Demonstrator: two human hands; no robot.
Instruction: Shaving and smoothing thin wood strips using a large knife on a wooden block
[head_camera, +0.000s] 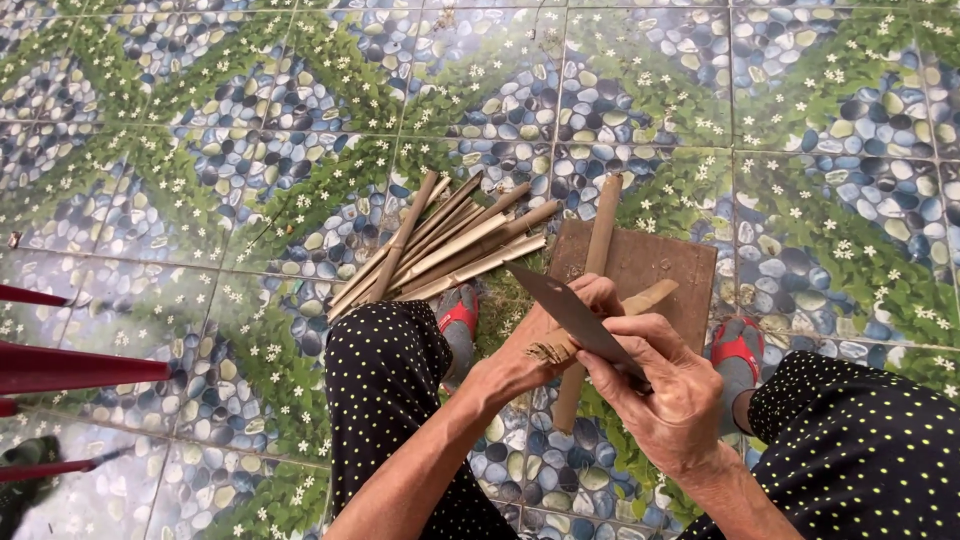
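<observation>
Right hand grips knife; left hand clamps bamboo strip (over board).

The tiled floor, patterned with pebbles and white flowers, carries a fanned pile of split bamboo strips beside a flat brown wooden board.

strip pile lay on floor, left of board | stick stood across board | 1 sandal at board's right corner
</observation>
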